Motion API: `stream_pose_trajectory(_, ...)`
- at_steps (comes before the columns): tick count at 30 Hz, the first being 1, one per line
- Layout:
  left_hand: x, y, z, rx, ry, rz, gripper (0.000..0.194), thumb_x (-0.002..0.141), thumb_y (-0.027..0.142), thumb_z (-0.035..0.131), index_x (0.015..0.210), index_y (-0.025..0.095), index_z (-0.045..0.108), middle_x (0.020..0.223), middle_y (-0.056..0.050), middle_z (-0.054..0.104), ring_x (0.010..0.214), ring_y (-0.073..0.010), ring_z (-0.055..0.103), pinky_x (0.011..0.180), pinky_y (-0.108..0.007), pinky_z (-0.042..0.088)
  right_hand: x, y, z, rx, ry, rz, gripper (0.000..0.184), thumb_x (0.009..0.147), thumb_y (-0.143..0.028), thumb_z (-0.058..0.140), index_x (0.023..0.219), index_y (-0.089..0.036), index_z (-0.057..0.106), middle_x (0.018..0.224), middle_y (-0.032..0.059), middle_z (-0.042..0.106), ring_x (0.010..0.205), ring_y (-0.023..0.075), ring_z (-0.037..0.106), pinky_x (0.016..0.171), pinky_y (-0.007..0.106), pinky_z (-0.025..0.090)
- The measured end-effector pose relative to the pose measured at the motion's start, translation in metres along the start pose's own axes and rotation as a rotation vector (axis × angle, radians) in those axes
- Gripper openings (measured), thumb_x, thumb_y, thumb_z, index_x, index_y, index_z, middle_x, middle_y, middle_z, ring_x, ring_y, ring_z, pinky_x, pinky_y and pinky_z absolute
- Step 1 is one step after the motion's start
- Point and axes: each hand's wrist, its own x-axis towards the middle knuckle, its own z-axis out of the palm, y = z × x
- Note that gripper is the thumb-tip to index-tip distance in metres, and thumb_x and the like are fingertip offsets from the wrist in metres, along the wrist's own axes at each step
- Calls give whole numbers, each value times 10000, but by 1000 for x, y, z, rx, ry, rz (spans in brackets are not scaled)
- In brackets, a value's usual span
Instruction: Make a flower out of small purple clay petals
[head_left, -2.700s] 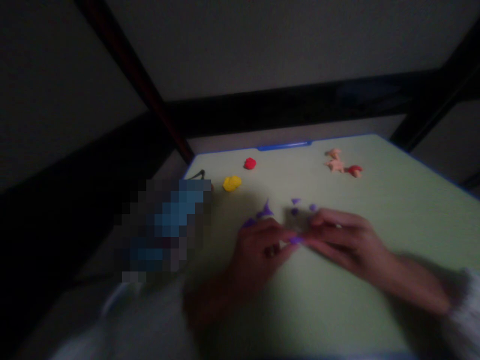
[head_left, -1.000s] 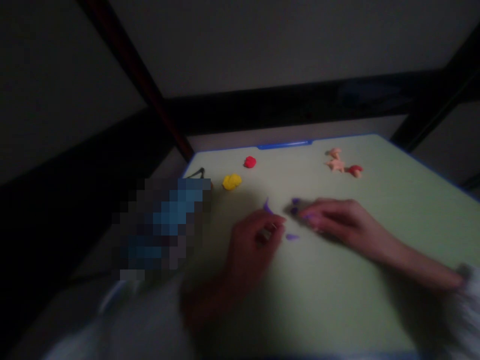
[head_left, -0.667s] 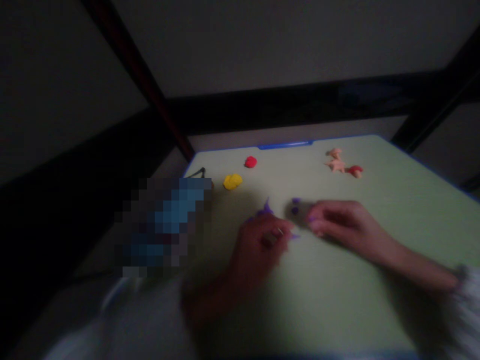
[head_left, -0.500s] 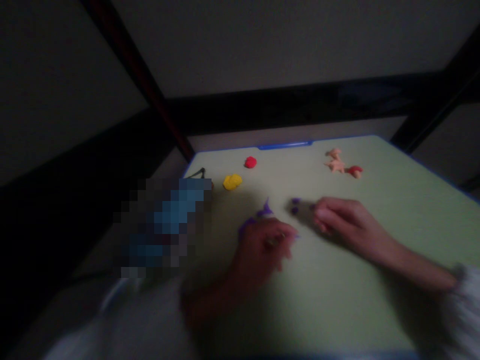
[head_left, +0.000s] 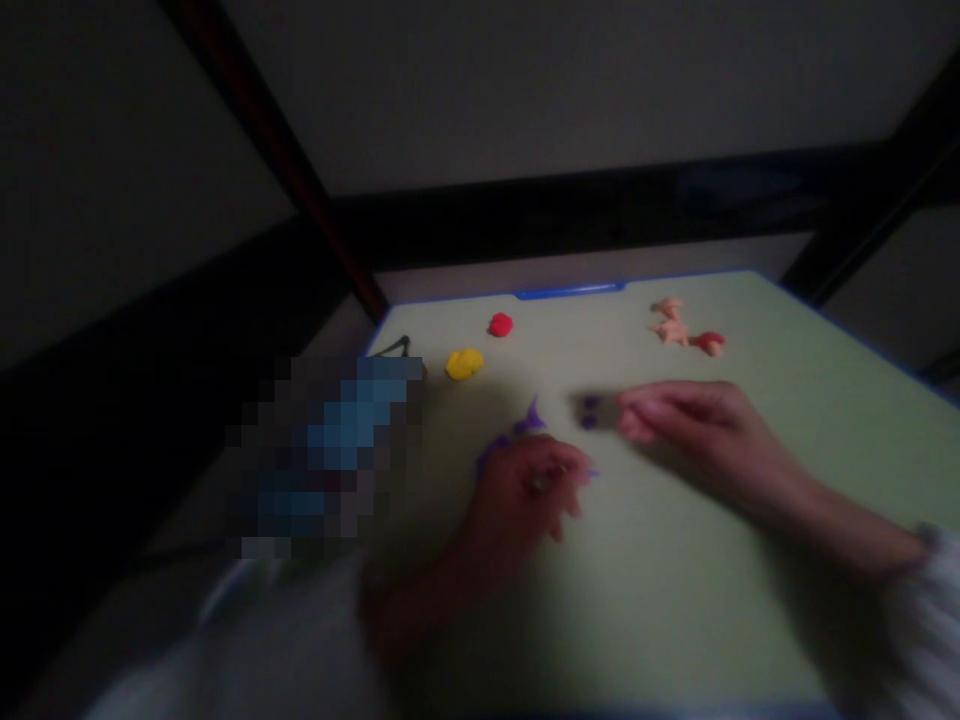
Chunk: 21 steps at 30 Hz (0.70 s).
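Note:
My left hand [head_left: 534, 490] is closed in a pinch, and a small tip of purple modelling clay [head_left: 593, 474] sticks out past its fingertips. Behind that hand lie more purple clay pieces: a pointed one [head_left: 533, 415] and a larger lump [head_left: 491, 452] partly covered by the hand. My right hand [head_left: 679, 420] has thumb and fingers pressed together just above the board; whatever is between them is hidden. Close to its fingertips, two small dark purple clay bits [head_left: 590, 412] lie one behind the other. The picture is dim and blurred.
A yellow clay lump [head_left: 465, 364] and a red one [head_left: 501, 325] lie at the back left of the pale board [head_left: 660, 600]. Peach clay figures [head_left: 671, 331] and a red-and-peach piece [head_left: 710, 343] are at the back right. A pixelated blue item [head_left: 360, 410] borders the left side.
My right hand has shifted slightly left, toward the two small purple bits. The dark bit seen earlier at its fingertips no longer shows. My left hand stays nearly in place.

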Motion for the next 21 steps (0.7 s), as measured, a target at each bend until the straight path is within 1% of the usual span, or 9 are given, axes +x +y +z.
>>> stream_pose_trajectory(2, 0, 1, 0, 2, -6, -18, 66, 709, 182, 595, 725, 130, 632, 475, 47, 534, 365, -39, 446, 309, -115, 378, 0, 1, 0, 44, -15, -6, 219, 794, -339, 618, 680, -163, 683, 587, -4, 654, 513, 69, 562, 507, 183, 462)
stream_pose_trajectory(4, 0, 2, 0, 5, -6, -45, 69, 705, 183, 597, 725, 128, 634, 476, 45, 537, 370, -42, 453, 310, -116, 380, 0, 0, 1, 45, -10, -1, 287, 779, -374, 627, 590, -159, 648, 521, -16, 605, 466, 59, 513, 463, 174, 423)
stream_pose_trajectory(6, 1, 3, 1, 6, 3, -60, 71, 699, 182, 598, 721, 126, 635, 477, 42, 541, 372, -44, 456, 310, -117, 380, -1, -2, 1, 10, 17, 13, 225, 688, -341, 720, 569, -166, 644, 501, -23, 606, 456, 66, 516, 456, 180, 426)
stream_pose_trajectory(9, 1, 3, 1, 4, 8, -59, 76, 694, 189, 600, 717, 126, 636, 480, 39, 545, 375, -49, 461, 308, -120, 381, -2, -3, 2, -24, 57, 37, 154, 548, -232, 814, 578, -185, 670, 564, -11, 671, 497, 96, 578, 491, 204, 474)
stream_pose_trajectory(10, 0, 3, 0, 5, 7, -56, 77, 693, 191, 601, 717, 127, 637, 479, 38, 546, 375, -51, 463, 307, -121, 380, -2, -2, 2, -9, 53, 44, 138, 553, -225, 811, 600, -192, 685, 603, -2, 693, 527, 108, 603, 515, 216, 494)
stream_pose_trajectory(12, 0, 3, 0, 10, 2, -55, 79, 693, 193, 602, 720, 129, 640, 473, 38, 546, 373, -53, 462, 309, -124, 380, -2, 1, 1, 53, 10, 61, 93, 631, -251, 767, 695, -203, 720, 702, 20, 725, 610, 131, 649, 589, 248, 530)
stream_pose_trajectory(15, -1, 2, -1, 13, -3, -57, 84, 692, 196, 600, 724, 131, 643, 471, 38, 546, 365, -51, 454, 311, -126, 378, -1, 7, 1, 167, -67, 74, 128, 742, -271, 683, 849, -219, 730, 788, 30, 735, 697, 132, 675, 678, 265, 542)
stream_pose_trajectory(18, 0, 2, -1, 7, 0, -68, 89, 686, 196, 600, 725, 130, 646, 487, 35, 552, 363, -49, 447, 313, -130, 378, -2, 8, 1, 190, -89, 41, 128, 770, -264, 659, 869, -223, 729, 714, 10, 721, 632, 97, 655, 630, 218, 527)
stream_pose_trajectory(21, 0, 1, 0, -6, 4, -68, 89, 682, 194, 601, 726, 133, 648, 506, 30, 559, 381, -57, 465, 314, -133, 384, -3, 5, 1, 155, -89, 6, 107, 777, -271, 652, 793, -204, 735, 620, -6, 688, 538, 66, 606, 538, 172, 494)
